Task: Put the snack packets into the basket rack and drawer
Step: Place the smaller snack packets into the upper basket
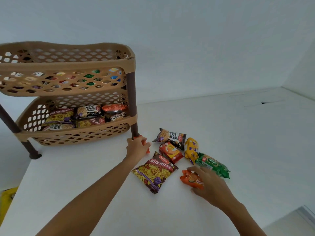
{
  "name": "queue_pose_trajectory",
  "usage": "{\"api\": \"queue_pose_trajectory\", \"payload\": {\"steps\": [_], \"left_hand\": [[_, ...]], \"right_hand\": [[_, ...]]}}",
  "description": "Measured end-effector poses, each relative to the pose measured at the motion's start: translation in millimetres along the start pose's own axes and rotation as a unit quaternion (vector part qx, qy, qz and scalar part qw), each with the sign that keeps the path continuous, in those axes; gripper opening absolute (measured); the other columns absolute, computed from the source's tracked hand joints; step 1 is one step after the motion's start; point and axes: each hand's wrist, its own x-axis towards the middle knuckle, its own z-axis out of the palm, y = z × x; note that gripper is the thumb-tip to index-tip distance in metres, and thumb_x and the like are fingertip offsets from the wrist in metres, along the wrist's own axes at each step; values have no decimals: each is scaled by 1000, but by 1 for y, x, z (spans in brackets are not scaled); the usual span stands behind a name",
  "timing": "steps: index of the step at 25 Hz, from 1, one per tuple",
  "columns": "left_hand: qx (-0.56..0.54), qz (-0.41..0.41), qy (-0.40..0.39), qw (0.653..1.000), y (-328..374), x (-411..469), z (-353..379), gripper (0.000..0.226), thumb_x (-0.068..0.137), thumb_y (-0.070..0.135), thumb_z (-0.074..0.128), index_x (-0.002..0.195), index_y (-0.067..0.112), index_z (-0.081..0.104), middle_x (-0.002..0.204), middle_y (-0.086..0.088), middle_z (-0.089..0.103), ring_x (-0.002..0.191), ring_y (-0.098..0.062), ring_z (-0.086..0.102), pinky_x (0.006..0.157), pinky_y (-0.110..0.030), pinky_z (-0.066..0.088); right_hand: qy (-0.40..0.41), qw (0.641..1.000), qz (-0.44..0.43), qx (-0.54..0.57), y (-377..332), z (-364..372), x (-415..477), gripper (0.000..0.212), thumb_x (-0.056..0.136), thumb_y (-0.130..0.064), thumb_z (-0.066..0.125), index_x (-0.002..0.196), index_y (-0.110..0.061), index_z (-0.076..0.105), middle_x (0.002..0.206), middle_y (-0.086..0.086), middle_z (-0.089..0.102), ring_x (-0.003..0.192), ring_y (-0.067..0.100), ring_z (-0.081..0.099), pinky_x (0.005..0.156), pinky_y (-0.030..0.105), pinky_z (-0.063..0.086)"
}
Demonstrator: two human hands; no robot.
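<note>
1. head view: the left hand [137,147] is closed around a small orange packet [147,147] just beside the front leg [134,132] of the rack [68,65].
2. the right hand [210,183] lies on another orange pack [191,179], fingers curled on it.
3. five more packets lie on the white table [238,142] between the hands, the biggest [154,172] nearest.
4. both rack baskets already hold packets.
</note>
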Motion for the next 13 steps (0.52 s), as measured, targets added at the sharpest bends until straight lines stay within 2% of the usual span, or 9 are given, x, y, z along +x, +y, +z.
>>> {"api": "queue_pose_trajectory", "payload": {"steps": [4, 6, 7, 9, 11, 13], "left_hand": [[21, 14, 47, 999, 2, 2, 13, 26, 85, 27, 66, 108, 15, 62, 124, -16, 47, 100, -27, 54, 80, -26, 46], [18, 28, 53, 998, 1, -1, 13, 22, 84, 15, 67, 106, 16, 62, 126, -15, 48, 90, -19, 52, 61, -10, 40], [17, 42, 56, 997, 1, -3, 11, 23, 83, 11, 67, 106, 16, 62, 126, -14, 48, 86, -15, 49, 52, -6, 36], [12, 78, 74, 994, 3, -11, 0, 27, 81, 10, 68, 106, 18, 63, 124, -13, 51, 87, -11, 46, 43, -5, 34], [1, 114, 102, 988, 10, -22, -21, 29, 79, 12, 70, 106, 22, 64, 124, -9, 53, 95, -13, 49, 51, -3, 37], [0, 160, 138, 977, 18, -36, -44, 30, 79, 15, 70, 107, 26, 65, 127, -6, 52, 108, -18, 51, 74, -9, 41]], "right_hand": [[27, 999, 4, 19, -3, -1, 6, 61, 79, -43, 65, 132, -45, 34, 134, -13, 50, 120, 12, 50, 83, 23, 48], [54, 998, -3, 32, -9, -6, 9, 61, 78, -45, 66, 132, -43, 36, 132, -13, 52, 116, 11, 53, 82, 23, 49], [69, 997, -10, 41, -13, -10, 11, 61, 78, -45, 66, 132, -43, 37, 130, -13, 53, 112, 10, 54, 80, 22, 50], [97, 993, -27, 67, -23, -22, 15, 59, 78, -45, 68, 131, -40, 41, 126, -12, 56, 106, 9, 57, 77, 22, 50], [124, 985, -53, 105, -35, -38, 23, 59, 77, -43, 70, 130, -37, 44, 123, -10, 59, 102, 10, 59, 79, 25, 53], [152, 975, -78, 140, -52, -57, 33, 58, 77, -41, 72, 129, -33, 47, 122, -7, 60, 102, 12, 60, 83, 31, 54]]}}
